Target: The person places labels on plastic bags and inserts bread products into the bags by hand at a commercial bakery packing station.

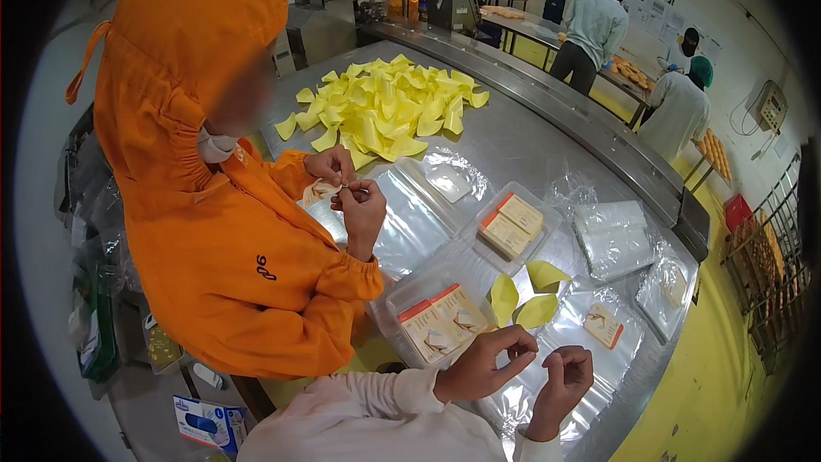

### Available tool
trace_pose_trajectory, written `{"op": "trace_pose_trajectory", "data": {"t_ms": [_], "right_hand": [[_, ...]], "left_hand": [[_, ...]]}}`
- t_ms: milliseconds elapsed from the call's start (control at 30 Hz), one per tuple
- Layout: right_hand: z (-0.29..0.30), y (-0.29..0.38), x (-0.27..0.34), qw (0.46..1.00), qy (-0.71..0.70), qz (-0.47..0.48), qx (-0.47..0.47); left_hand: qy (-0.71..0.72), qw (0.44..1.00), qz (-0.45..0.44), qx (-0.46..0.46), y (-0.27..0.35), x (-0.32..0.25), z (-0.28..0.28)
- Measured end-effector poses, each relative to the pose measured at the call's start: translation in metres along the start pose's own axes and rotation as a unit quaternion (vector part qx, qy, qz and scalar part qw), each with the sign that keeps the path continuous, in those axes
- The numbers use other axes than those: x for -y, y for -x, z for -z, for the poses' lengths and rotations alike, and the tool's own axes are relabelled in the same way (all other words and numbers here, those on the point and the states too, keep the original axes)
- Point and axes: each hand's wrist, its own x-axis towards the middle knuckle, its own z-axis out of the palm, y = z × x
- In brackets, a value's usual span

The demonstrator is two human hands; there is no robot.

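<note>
My left hand point(490, 362) is raised over the near edge of the steel table, its fingers curled and the thumb near the index finger. Close to its right, my right hand point(563, 385) is curled in much the same way. Whether either pinches something thin cannot be made out. Beneath them lies a stack of clear plastic bags point(593, 366) with one printed card label point(603, 326) on top. Just beyond my left hand are three curved yellow pieces point(537, 311). A clear plastic tub point(399, 303) holding printed cards point(442, 322) stands beside my left wrist.
A co-worker in an orange hooded suit point(237, 282) handles a small item at left, over more clear bags point(410, 224). A yellow pile point(385, 106) lies farther back. Another card tub point(513, 228) and wrapped bags point(612, 237) sit ahead. A conveyor point(545, 90) borders the table.
</note>
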Motion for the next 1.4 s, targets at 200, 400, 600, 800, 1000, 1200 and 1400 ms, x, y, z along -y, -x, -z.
{"op": "trace_pose_trajectory", "data": {"t_ms": [200,400,600,800,1000,1200,1400], "right_hand": [[0.001,0.002,-0.002,1.000,-0.009,-0.022,0.019],[0.006,0.005,-0.011,0.998,-0.027,-0.038,0.030],[0.008,0.009,-0.008,0.997,-0.021,-0.058,0.041],[0.017,0.016,-0.009,0.997,0.014,-0.054,0.045],[0.022,0.021,-0.012,0.995,0.065,-0.022,0.070],[0.029,0.023,-0.008,0.986,0.126,0.006,0.105],[0.034,0.025,-0.013,0.981,0.157,0.017,0.115]], "left_hand": [[-0.036,0.997,-0.073,0.004,-0.001,-0.001,-0.004],[-0.138,0.971,-0.194,-0.040,-0.003,0.009,-0.010],[-0.256,0.932,-0.252,-0.054,-0.006,0.011,-0.009],[-0.311,0.911,-0.268,-0.041,-0.003,0.012,-0.013],[-0.292,0.927,-0.231,-0.034,-0.007,0.018,-0.016],[-0.240,0.959,-0.148,0.011,-0.008,0.020,-0.016],[-0.235,0.967,-0.095,0.035,-0.007,0.025,-0.016]]}}
